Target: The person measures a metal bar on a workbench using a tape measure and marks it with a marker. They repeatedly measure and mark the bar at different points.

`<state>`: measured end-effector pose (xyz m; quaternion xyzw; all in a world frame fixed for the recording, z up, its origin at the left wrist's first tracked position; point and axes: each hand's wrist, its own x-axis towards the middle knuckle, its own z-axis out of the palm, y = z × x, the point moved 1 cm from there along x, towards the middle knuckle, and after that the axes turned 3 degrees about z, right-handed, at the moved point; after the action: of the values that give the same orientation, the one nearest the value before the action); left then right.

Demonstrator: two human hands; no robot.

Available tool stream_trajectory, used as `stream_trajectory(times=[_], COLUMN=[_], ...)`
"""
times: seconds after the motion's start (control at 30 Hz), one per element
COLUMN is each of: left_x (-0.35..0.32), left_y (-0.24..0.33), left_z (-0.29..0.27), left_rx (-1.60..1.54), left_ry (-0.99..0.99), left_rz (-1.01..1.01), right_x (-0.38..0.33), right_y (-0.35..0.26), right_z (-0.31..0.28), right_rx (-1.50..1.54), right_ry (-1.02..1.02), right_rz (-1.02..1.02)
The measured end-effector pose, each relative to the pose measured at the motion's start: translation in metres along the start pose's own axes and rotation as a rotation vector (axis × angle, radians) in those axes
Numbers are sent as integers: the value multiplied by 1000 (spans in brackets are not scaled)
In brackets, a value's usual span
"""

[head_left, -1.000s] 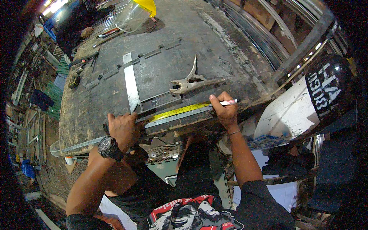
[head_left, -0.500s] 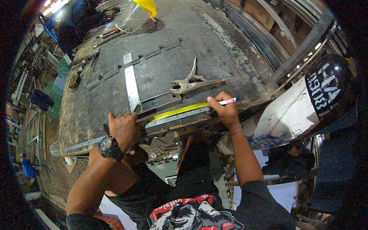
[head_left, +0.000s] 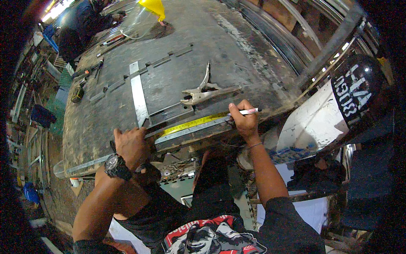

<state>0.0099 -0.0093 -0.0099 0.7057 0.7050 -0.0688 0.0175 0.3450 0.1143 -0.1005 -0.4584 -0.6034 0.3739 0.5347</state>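
A: Start with the big thing. What's the landmark?

B: The grey metal workbench [head_left: 237, 46]. Along its near edge lies a long steel bar [head_left: 190, 132], with a yellow tape measure [head_left: 195, 122] stretched on top of it.

A: And beyond the bar?

B: A flat steel strip [head_left: 138, 94] runs away from the near edge, and locking pliers [head_left: 206, 92] lie just behind the tape, toward the bench's middle.

A: The hands?

B: The left hand [head_left: 132, 147] is pressed down, fingers curled over the bar at the near edge, pinning it. The right hand [head_left: 244, 121] is closed around a white marker [head_left: 247, 111] at the tape's right end.

A: Anything different from a second ago?

B: Hardly. Both hands sit where they were; the marker tip has stayed at the same spot on the tape. I'd judge a mark is being made on the bar there.
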Motion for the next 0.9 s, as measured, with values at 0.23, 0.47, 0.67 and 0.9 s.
stream_trajectory(times=[0.23, 0.47, 0.67, 0.9], left_x=[0, 0, -1, 0], left_y=[-1, -4, -3, -4], left_z=[3, 7, 7, 7], left_rx=[21, 8, 27, 34], left_ry=[5, 47, 60, 51], left_rz=[-10, 8, 9, 22], right_x=[3, 6, 11, 14], right_y=[11, 4, 6, 10], right_z=[-3, -5, -9, -8], right_rx=[-80, -260, -151, -167], right_ry=[76, 66, -23, -28], right_rz=[0, -80, -34, -54])
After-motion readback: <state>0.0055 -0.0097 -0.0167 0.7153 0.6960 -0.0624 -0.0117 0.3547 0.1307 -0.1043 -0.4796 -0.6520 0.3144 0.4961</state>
